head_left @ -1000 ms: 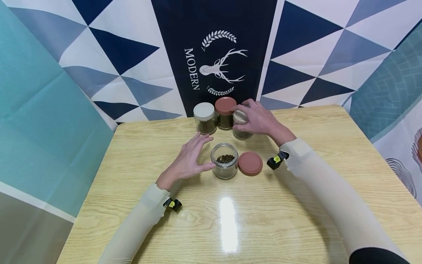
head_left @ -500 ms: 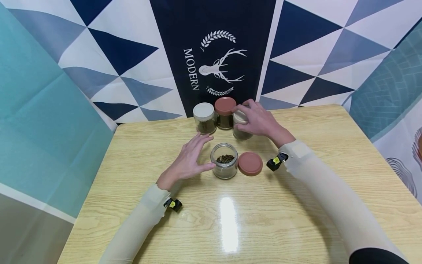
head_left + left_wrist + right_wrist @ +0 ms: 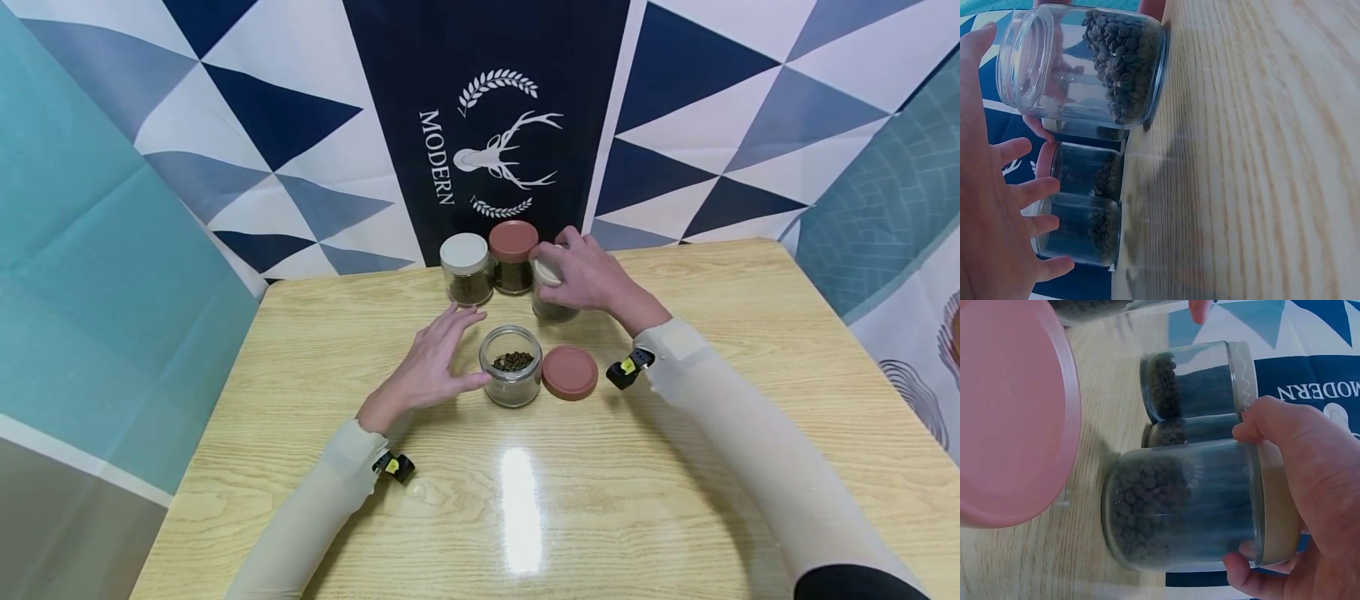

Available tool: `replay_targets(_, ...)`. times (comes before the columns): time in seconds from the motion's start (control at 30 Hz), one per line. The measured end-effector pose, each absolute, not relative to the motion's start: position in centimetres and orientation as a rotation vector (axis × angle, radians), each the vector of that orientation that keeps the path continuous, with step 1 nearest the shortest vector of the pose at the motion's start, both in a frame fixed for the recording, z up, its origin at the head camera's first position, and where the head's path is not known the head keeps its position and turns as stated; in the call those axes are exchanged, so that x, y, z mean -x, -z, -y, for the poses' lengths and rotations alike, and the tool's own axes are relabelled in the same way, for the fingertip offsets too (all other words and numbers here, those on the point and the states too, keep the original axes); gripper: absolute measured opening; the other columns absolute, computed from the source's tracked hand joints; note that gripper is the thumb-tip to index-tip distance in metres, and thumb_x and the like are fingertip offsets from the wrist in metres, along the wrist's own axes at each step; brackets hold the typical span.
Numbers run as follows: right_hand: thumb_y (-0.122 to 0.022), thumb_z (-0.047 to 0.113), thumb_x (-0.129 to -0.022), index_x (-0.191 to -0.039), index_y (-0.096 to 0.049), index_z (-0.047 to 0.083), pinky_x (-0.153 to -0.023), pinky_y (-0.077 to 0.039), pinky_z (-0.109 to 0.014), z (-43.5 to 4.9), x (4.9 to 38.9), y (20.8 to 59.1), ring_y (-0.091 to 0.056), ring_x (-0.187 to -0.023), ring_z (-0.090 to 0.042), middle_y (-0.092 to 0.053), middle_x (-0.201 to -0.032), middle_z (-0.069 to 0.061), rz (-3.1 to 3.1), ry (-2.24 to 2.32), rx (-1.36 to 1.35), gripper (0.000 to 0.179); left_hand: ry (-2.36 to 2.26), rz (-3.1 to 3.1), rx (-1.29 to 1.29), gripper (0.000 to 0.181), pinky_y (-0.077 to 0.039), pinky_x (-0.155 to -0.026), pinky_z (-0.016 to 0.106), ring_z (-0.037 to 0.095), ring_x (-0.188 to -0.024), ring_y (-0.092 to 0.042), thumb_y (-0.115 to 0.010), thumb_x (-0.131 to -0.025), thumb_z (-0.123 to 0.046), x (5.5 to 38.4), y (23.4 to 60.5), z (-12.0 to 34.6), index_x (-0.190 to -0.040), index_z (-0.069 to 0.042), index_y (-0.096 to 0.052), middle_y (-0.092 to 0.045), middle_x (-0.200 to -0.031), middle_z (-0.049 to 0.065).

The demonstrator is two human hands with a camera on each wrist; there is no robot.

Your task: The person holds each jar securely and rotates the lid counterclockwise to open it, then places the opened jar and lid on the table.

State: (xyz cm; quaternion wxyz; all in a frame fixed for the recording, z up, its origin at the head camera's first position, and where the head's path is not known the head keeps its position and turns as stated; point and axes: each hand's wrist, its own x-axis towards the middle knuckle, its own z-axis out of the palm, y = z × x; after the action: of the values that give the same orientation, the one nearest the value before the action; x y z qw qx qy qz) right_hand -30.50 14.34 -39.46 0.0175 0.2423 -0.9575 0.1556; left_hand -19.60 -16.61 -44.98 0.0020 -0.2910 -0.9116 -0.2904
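Observation:
In the head view my right hand (image 3: 588, 271) grips the top of a glass jar (image 3: 555, 311) at the back of the table. The right wrist view shows thumb and fingers round its beige lid (image 3: 1277, 506), with dark pellets in the lower part. An uncapped glass jar (image 3: 512, 393) stands upright nearer me, some brown pellets (image 3: 513, 361) inside. My left hand (image 3: 429, 362) is spread at its left side, fingers apart; the thumb tip is close to the glass, and I cannot tell whether it touches. Just right of this jar lies a pinkish-red lid (image 3: 570, 372).
A white-lidded jar (image 3: 467, 271) and a red-lidded jar (image 3: 513, 250) stand side by side at the back edge, left of the gripped jar. A patterned cloth (image 3: 300, 125) hangs behind the wooden table (image 3: 637, 517).
My right hand and the gripped jar have shifted slightly to the right and toward me, away from the red-lidded jar. The left hand stays almost still.

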Motion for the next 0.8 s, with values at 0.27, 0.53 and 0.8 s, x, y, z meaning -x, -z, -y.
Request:
replay_targets(0.27, -0.080, 0.039, -0.095, -0.153, -0.063, 0.023, -0.085, -0.061, -0.067, -14.40, 30.53, 39.37, -0.055, -0.124, -0.053, -0.053, -0.150, -0.028, 3.001, -0.491, -0.730, 0.063, 0.912, 2.862, 0.920, 0.138, -0.024, -0.134, 0.084, 0.049, -0.176, -0.021, -0.026, -0.081, -0.114, 19.63, 45.14, 16.63, -0.175, -0.014, -0.037, -0.036, -0.183, 0.020)
replay_targets(0.53, -0.082, 0.037, -0.095, -0.152, -0.065, 0.022, -0.088, -0.061, -0.065, -14.37, 30.62, 39.32, -0.056, -0.126, -0.049, -0.055, -0.146, -0.025, 3.005, -0.515, -0.716, 0.061, 0.913, 2.871, 0.914, 0.138, -0.024, -0.134, 0.083, 0.049, -0.176, -0.020, -0.027, -0.080, -0.114, 19.51, 45.13, 16.66, -0.175, -0.014, -0.037, -0.037, -0.183, 0.020)
replay_targets(0.8, -0.083, 0.036, -0.094, -0.150, -0.067, 0.020, -0.090, -0.059, -0.064, -14.34, 30.68, 39.20, -0.055, -0.126, -0.048, -0.055, -0.145, -0.025, 2.997, -0.527, -0.720, 0.060, 0.912, 2.873, 0.920, 0.135, -0.025, -0.134, 0.082, 0.048, -0.177, -0.019, -0.029, -0.082, -0.113, 19.59, 45.28, 16.78, -0.175, -0.015, -0.038, -0.036, -0.184, 0.019)
